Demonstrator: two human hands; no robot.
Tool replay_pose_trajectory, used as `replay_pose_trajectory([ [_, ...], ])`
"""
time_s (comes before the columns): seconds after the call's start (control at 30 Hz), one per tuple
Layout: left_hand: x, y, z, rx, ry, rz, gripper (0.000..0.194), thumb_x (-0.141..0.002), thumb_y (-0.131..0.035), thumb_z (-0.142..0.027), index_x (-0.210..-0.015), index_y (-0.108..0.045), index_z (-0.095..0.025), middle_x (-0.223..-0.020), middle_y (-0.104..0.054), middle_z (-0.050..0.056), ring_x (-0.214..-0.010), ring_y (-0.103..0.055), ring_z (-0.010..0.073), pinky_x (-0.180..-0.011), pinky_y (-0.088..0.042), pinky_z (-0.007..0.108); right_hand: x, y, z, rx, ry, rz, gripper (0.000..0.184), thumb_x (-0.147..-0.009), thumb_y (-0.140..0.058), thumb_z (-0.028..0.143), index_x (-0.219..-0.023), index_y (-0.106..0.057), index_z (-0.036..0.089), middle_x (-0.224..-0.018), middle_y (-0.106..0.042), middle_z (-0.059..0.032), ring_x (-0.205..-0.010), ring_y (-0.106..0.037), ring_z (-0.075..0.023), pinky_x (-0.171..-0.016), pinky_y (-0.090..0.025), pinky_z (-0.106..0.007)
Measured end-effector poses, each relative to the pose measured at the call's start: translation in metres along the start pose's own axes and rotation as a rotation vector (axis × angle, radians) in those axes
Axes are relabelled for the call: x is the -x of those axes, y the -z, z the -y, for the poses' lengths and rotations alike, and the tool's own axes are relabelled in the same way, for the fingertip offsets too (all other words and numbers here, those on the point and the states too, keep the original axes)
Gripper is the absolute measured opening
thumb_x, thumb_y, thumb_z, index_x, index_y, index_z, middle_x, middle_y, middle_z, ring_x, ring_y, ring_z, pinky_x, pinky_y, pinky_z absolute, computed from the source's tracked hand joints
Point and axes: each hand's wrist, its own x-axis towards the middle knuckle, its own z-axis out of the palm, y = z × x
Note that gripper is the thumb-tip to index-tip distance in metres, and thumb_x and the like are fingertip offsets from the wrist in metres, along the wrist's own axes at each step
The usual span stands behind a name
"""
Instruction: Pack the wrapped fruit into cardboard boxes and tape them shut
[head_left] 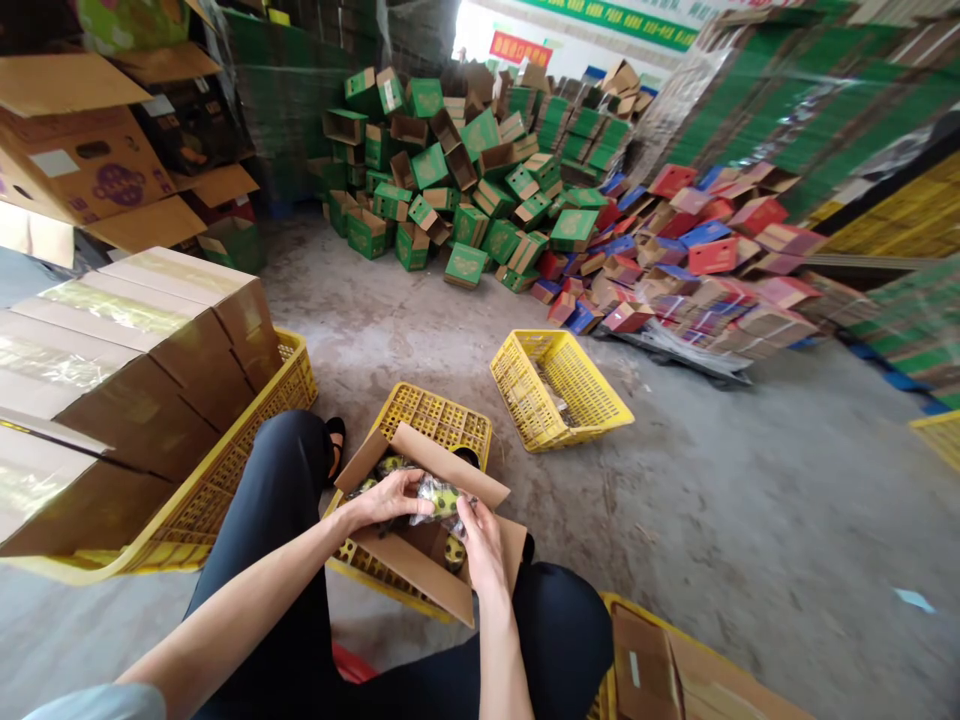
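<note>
Between my two hands is a yellow-green, dark-spotted thing in clear plastic wrap (442, 499). My left hand (394, 499) pinches its left end, and my right hand (481, 540) grips the right end with thumb and fingers. Both hands are over an open cardboard box (409, 560) with its flaps spread. Similar spotted things (454, 552) lie inside the box, partly covered by my hands. The box rests on an upturned yellow plastic crate (435, 415) between my knees. What kind of thing the wrapped item is, I cannot make out.
At my left, taped cardboard boxes (142, 340) fill a long yellow crate (300, 375). Another yellow crate (559, 395) sits ahead on the concrete floor. Heaps of green boxes (465, 262) and red and blue boxes (712, 256) lie beyond. Cardboard (652, 665) shows at lower right.
</note>
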Motion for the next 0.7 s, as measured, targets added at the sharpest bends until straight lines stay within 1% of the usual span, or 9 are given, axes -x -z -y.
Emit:
replay_pose_trajectory([
  [0.1, 0.001, -0.002, -0.003, 0.043, -0.001, -0.009, 0.063, -0.076, -0.090, -0.052, -0.121, -0.068, -0.015, -0.118, -0.073, 0.013, -0.108, -0.069, 0.0263, -0.095, -0.052, 0.035, -0.002, 0.002, -0.004, -0.118, -0.006, -0.012, 0.056, -0.077, -0.085, 0.061, -0.115, -0.077, 0.022, -0.113, -0.081, -0.0096, -0.108, -0.075, -0.0320, -0.091, -0.062, -0.041],
  [0.2, 0.002, -0.003, -0.005, 0.049, 0.038, -0.033, 0.070, -0.081, -0.083, -0.059, -0.135, -0.064, -0.017, -0.132, -0.068, 0.016, -0.120, -0.066, 0.0312, -0.092, -0.055, 0.036, -0.004, 0.005, -0.005, -0.222, 0.015, -0.054, 0.052, -0.074, -0.088, 0.054, -0.114, -0.077, 0.023, -0.114, -0.081, -0.0089, -0.107, -0.076, -0.0310, -0.091, -0.061, -0.040],
  [0.3, 0.003, -0.003, -0.006, 0.015, 0.077, -0.019, 0.074, -0.084, -0.078, -0.064, -0.140, -0.062, -0.020, -0.139, -0.065, 0.017, -0.119, -0.068, 0.0332, -0.089, -0.058, 0.037, -0.004, 0.006, -0.006, -0.253, 0.039, -0.089, 0.049, -0.074, -0.090, 0.049, -0.114, -0.077, 0.025, -0.117, -0.081, -0.0083, -0.111, -0.075, -0.0309, -0.094, -0.061, -0.041],
  [0.43, 0.002, -0.001, -0.006, 0.010, 0.103, 0.005, 0.076, -0.084, -0.077, -0.067, -0.139, -0.062, -0.018, -0.130, -0.070, 0.017, -0.109, -0.074, 0.0314, -0.088, -0.058, 0.037, -0.003, 0.007, -0.007, -0.204, 0.081, -0.069, 0.048, -0.075, -0.089, 0.047, -0.116, -0.076, 0.026, -0.122, -0.079, -0.0087, -0.119, -0.072, -0.0315, -0.103, -0.056, -0.044],
  [0.57, 0.001, 0.000, -0.001, 0.011, 0.083, -0.021, 0.065, -0.081, -0.082, -0.062, -0.121, -0.068, -0.013, -0.114, -0.074, 0.015, -0.098, -0.075, 0.0265, -0.087, -0.057, 0.037, -0.004, 0.008, -0.010, -0.114, 0.129, -0.005, 0.045, -0.079, -0.087, 0.046, -0.118, -0.077, 0.026, -0.129, -0.077, -0.0087, -0.125, -0.069, -0.0318, -0.111, -0.051, -0.047],
  [0.63, -0.001, 0.001, 0.002, 0.016, 0.069, -0.042, 0.060, -0.078, -0.086, -0.058, -0.113, -0.067, -0.014, -0.106, -0.074, 0.012, -0.090, -0.074, 0.0235, -0.084, -0.057, 0.036, -0.006, 0.009, -0.011, -0.083, 0.143, 0.011, 0.045, -0.079, -0.087, 0.046, -0.118, -0.078, 0.026, -0.131, -0.076, -0.0088, -0.126, -0.068, -0.0324, -0.114, -0.048, -0.048],
  [0.7, -0.001, 0.001, 0.005, 0.026, 0.056, -0.054, 0.056, -0.077, -0.088, -0.055, -0.109, -0.065, -0.014, -0.101, -0.074, 0.010, -0.086, -0.073, 0.0216, -0.081, -0.057, 0.035, -0.006, 0.009, -0.010, -0.060, 0.142, 0.020, 0.047, -0.078, -0.087, 0.048, -0.118, -0.078, 0.025, -0.131, -0.076, -0.0093, -0.126, -0.067, -0.0333, -0.116, -0.047, -0.049],
])
